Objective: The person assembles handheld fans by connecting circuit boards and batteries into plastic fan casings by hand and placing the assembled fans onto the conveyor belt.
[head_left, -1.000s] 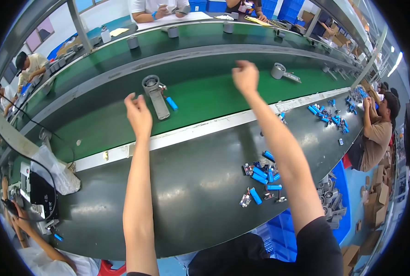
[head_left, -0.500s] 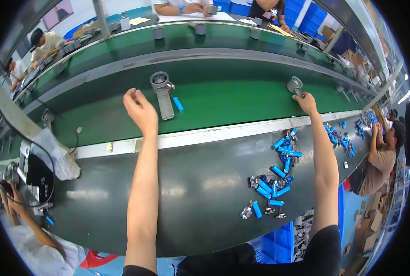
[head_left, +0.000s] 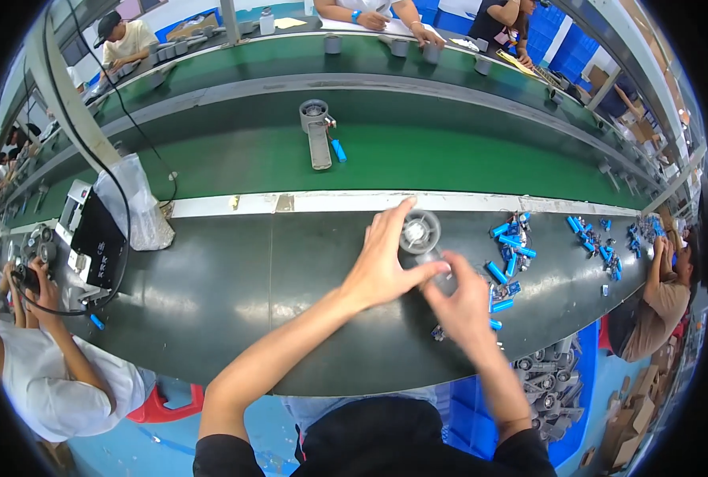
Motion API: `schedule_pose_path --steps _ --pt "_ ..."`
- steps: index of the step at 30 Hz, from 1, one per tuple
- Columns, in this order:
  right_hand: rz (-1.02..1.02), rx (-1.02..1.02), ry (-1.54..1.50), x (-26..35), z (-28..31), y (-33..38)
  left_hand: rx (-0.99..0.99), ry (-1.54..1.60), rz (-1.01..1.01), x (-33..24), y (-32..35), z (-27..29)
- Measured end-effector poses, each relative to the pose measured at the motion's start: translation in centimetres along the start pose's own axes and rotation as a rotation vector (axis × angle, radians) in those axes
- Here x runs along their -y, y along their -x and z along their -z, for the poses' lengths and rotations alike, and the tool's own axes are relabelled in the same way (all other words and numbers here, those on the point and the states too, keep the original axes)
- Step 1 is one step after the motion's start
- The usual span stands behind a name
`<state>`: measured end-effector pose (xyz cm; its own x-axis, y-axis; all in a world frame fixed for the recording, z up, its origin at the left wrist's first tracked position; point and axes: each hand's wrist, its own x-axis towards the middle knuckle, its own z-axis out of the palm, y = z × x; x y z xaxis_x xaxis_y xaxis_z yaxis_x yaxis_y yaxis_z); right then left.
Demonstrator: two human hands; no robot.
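Observation:
A grey fan housing [head_left: 420, 231] with a round, ribbed head is above the near bench, in front of my body. My right hand [head_left: 461, 306], somewhat blurred, is closed on its short handle, mostly hidden by the fingers. My left hand [head_left: 382, 266] lies along the left side of the head, fingers stretched and thumb reaching beneath it toward my right hand. Blue cylindrical batteries with small circuit boards [head_left: 513, 246] lie in a loose pile to the right. Another grey fan housing [head_left: 319, 143] rests on the green belt, a blue battery [head_left: 338, 151] beside it.
A white rail [head_left: 354, 202] separates the bench from the green belt [head_left: 449, 151]. To the left stand a black box device [head_left: 99, 246] and a plastic bag [head_left: 143, 207]. A blue bin [head_left: 580, 397] of grey parts is below right. Co-workers sit on both sides and across.
My right hand has brought the fan housing from the belt at the right to the bench before me. My left hand has come over from the belt to meet it.

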<state>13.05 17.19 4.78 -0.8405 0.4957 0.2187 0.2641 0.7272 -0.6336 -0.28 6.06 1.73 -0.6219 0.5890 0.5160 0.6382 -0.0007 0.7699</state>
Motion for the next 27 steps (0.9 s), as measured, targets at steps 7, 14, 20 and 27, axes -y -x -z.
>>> schedule_pose_path --steps 7,14,20,27 --pt "0.037 -0.179 -0.081 -2.6 1.4 3.6 0.069 -0.001 -0.040 2.6 2.0 2.3" --pt "0.146 -0.048 0.183 -5.8 6.8 1.8 0.115 -0.121 -0.084 2.4 2.2 2.8" --pt "0.166 -0.018 0.268 -5.2 5.6 0.9 0.039 -0.126 -0.225 0.3 2.1 4.6" --pt "0.412 0.246 0.394 -5.6 4.9 -0.3 0.231 -0.099 -0.269 -1.2 3.6 5.0"
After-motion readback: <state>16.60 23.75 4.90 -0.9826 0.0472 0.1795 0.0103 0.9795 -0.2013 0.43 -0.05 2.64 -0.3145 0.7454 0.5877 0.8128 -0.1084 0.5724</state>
